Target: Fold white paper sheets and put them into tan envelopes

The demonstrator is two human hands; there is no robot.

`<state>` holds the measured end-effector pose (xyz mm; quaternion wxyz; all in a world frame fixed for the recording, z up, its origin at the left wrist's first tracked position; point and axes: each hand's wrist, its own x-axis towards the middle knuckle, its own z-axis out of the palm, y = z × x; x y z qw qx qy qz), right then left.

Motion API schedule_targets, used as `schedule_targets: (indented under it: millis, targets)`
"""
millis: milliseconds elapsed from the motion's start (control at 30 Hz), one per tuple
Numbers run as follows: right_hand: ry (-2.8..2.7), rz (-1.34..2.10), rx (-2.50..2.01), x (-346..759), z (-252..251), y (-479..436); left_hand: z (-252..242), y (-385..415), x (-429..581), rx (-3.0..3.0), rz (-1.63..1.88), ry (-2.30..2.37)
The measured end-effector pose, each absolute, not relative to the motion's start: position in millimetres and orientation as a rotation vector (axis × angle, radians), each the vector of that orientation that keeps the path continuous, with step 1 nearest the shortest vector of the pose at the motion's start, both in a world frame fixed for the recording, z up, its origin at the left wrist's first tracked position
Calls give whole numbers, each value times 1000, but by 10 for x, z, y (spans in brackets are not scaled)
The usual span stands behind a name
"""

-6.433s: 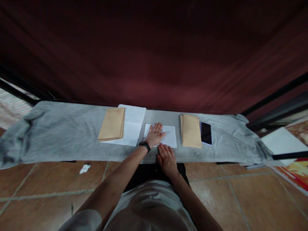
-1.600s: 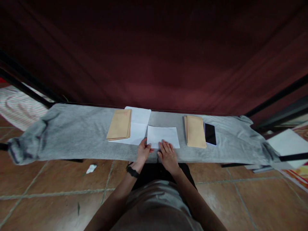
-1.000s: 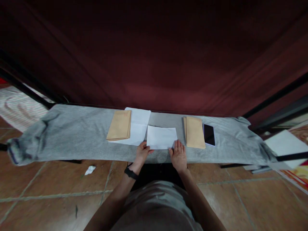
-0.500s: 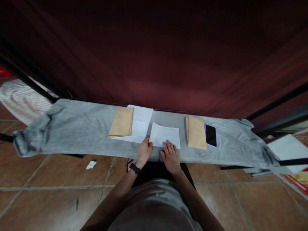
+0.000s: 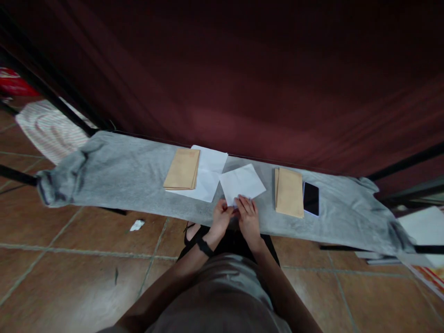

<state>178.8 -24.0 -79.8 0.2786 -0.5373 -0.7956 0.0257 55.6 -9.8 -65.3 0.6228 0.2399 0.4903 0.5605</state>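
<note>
A folded white sheet of paper (image 5: 243, 181) lies turned at an angle on the grey cloth in front of me. My left hand (image 5: 221, 217) pinches its near edge, with thumb and fingers closed. Right beside it, my right hand (image 5: 248, 215) grips the same near edge, its fingers laid over the paper and its thumb turned toward the left hand. The fingertips partly hide that edge. To the left, more white sheets (image 5: 210, 178) lie partly under a stack of brown envelopes (image 5: 182, 170). A second stack of brown envelopes (image 5: 289, 192) lies to the right.
A phone (image 5: 311, 199) with a dark screen lies beside the right-hand envelopes. Grey cloth (image 5: 128, 171) covers the narrow table. A dark red curtain (image 5: 222, 92) hangs along its far side. A crumpled white scrap (image 5: 137, 225) is on the tiled floor.
The folded sheet has turned so its corners point differently. My left hand has moved right, close to my right hand, and both hands are now at the near edge. The view has shifted slightly.
</note>
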Motion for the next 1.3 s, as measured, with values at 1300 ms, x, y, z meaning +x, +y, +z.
schedule_targets:
  millis: [1300]
  targets:
    - [-1934, 572, -1343, 2539, -1042, -415, -724, -125, -302, 2338, 635, 1224]
